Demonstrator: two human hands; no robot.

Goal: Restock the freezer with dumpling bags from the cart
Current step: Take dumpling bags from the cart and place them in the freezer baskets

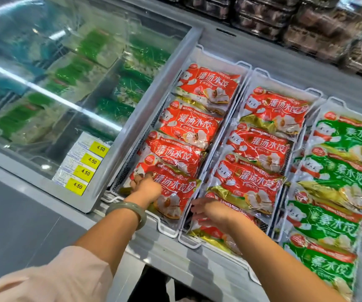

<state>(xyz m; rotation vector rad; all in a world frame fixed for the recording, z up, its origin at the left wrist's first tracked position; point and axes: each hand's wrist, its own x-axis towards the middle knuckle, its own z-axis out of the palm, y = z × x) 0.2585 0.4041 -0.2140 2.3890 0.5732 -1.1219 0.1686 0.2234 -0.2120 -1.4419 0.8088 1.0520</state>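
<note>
Left fingertips (pixel 137 182) tucked under front red bag (pixel 171 192), grip hidden; right hand (pixel 210 211) blurred, fingers unclear; green bags (pixel 337 192) cut off at right edge; stacked trays (pixel 306 22) at top right blurred; price tags (pixel 86 162) small print unreadable

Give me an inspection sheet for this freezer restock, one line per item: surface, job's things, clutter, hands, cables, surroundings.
Surface: open chest freezer, three wire baskets side by side.
Job's things: red dumpling bags overlapped in two baskets, green dumpling bags in the third; cart not in view.
Clutter: nothing seen.
Hands: left hand pressing on the nearest red bag, jade bangle on that wrist; right hand on the front bag of the middle basket.
Cables: nothing seen.
Surroundings: glass lid over green packs, yellow price tags, egg cartons behind.
</note>
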